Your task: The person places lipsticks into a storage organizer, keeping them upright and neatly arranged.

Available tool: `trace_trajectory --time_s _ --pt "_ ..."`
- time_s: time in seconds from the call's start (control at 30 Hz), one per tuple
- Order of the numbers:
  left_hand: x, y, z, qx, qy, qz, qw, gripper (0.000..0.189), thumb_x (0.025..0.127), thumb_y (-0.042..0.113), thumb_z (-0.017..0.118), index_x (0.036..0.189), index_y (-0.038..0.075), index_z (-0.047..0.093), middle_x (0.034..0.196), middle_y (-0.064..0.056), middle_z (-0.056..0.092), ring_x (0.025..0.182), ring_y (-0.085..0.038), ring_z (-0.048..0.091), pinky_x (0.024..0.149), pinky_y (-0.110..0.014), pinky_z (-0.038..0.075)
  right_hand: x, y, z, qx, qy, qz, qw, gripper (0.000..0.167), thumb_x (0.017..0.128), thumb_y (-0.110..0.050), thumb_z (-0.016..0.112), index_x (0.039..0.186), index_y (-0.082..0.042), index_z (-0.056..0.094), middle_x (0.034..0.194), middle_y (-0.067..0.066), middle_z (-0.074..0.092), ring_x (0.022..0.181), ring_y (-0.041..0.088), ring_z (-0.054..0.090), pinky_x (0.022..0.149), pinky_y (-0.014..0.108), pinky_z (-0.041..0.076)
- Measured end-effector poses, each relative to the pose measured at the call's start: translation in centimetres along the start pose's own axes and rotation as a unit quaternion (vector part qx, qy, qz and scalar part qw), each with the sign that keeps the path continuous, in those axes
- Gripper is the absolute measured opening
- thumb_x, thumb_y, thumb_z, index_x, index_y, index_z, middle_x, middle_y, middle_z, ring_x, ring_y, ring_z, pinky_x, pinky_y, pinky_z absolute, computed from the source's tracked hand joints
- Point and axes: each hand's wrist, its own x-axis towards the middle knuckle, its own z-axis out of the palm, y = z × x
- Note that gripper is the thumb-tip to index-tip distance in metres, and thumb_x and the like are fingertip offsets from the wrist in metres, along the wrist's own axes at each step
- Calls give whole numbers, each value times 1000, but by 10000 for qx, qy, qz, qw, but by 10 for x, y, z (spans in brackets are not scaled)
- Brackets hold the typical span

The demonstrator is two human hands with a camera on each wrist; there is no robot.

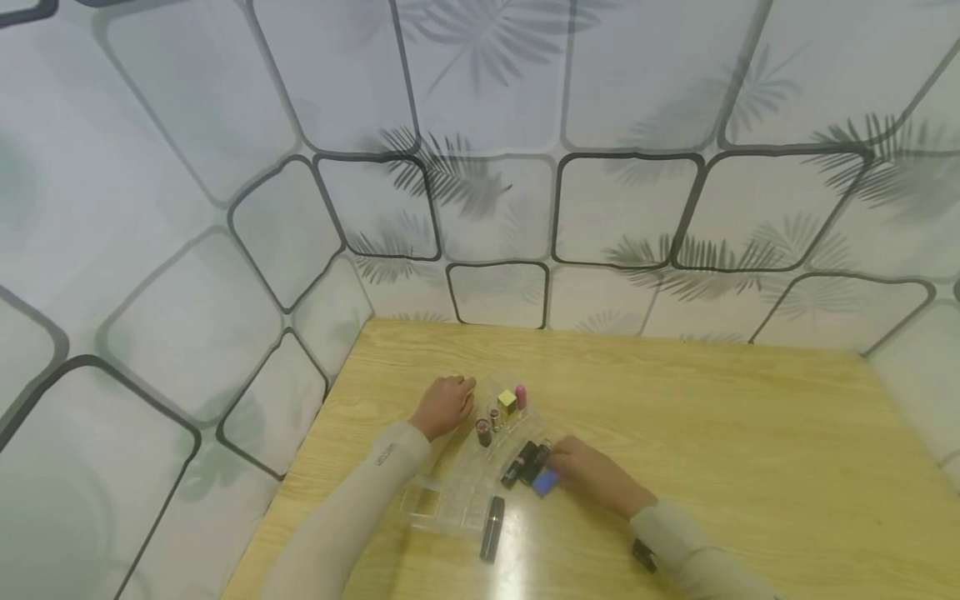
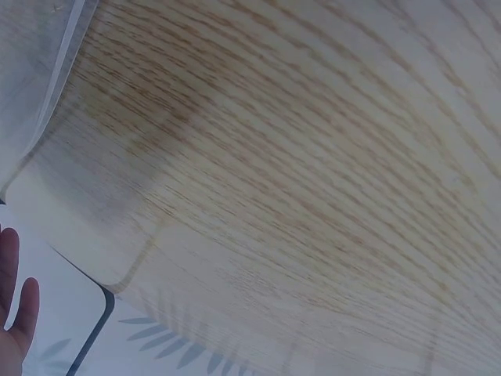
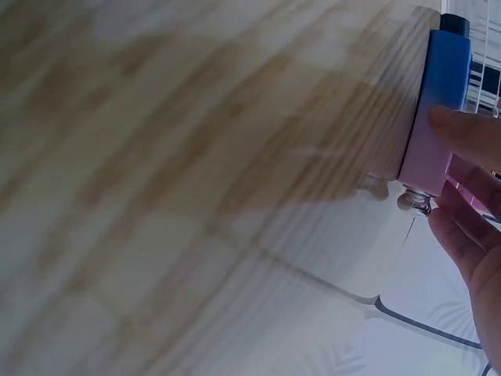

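Note:
Near the far left side of a clear plastic organizer (image 1: pixel 467 492) is my left hand (image 1: pixel 444 406), its fingers loosely bent and holding nothing that shows. Two of its fingers (image 2: pixel 28 309) reach into the edge of the left wrist view. My right hand (image 1: pixel 588 471) is at a cluster of small cosmetics right of the organizer. Its thumb lies on a boxy blue-to-pink tube (image 3: pixel 437 110) with a dark end, while the fingertips meet the shiny metal knob (image 3: pixel 415 202) at the other end. Black tubes (image 1: pixel 534 458) lie beside that hand.
Lipsticks (image 1: pixel 483 432), a yellow-topped box (image 1: pixel 507 402) and a pink item (image 1: pixel 521 397) stand in the organizer. A long dark tube (image 1: pixel 492 529) lies in front. Another black item (image 1: pixel 643 554) is by the right sleeve. Patterned walls border the wooden table (image 1: pixel 712 433).

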Motion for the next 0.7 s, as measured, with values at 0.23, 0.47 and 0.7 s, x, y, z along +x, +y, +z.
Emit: trace_trajectory --time_s 0.23,0.47,0.7 --pt "0 0 0 -53 102 50 9999 6 84 9 57 82 8 52 61 -3 51 52 -15 46 55 -34 45 -10 7 0 90 -517 492 9974 15 78 -15 70 92 -14 68 90 -3 64 85 11 59 77 26 52" --pt "-1 0 0 -75 120 48 9999 8 84 10 58 81 9 51 61 -2 50 52 -15 46 54 -34 44 -15 9 -5 430 -923 1002 9897 14 83 -19 66 96 -15 68 93 -6 64 88 8 59 81 28 52" --pt "-1 0 -1 -78 217 106 9997 9 84 9 57 79 8 50 59 -2 48 50 -12 39 49 -30 38 -13 5 -16 977 -1026 1417 9797 13 81 -13 68 93 -12 67 90 -5 64 82 8 60 77 27 52"
